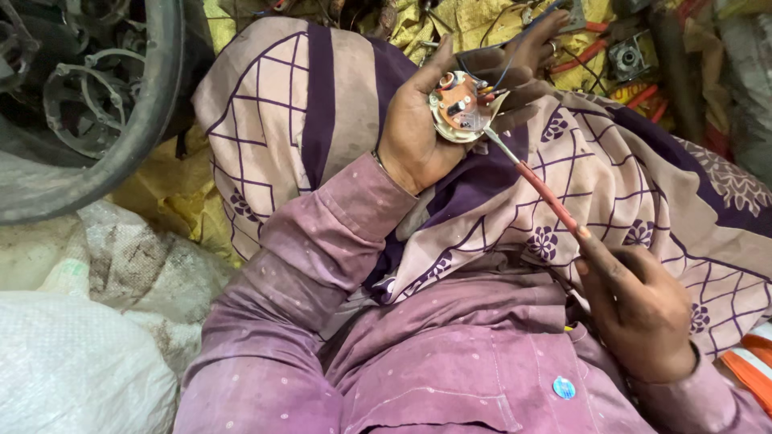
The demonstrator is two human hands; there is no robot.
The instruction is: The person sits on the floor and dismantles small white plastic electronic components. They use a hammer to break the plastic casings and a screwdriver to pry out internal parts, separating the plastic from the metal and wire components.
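My left hand [450,112] is raised over my lap and cups a small round part [460,106] with an orange centre, a pale rim and thin blue and red wires running off it. My right hand [639,309] grips a red-handled screwdriver [540,186] low at the right. Its metal tip touches the lower edge of the round part. Both arms wear dusty purple sleeves, and a patterned purple and beige cloth [611,177] covers my knees under the hands.
A dark round wheel-like frame [121,120] lies at the top left. White woven sacks [80,345] fill the lower left. Yellow cloth [450,24] with red-handled tools [595,52], wires and a small metal part [627,58] lies beyond my knees.
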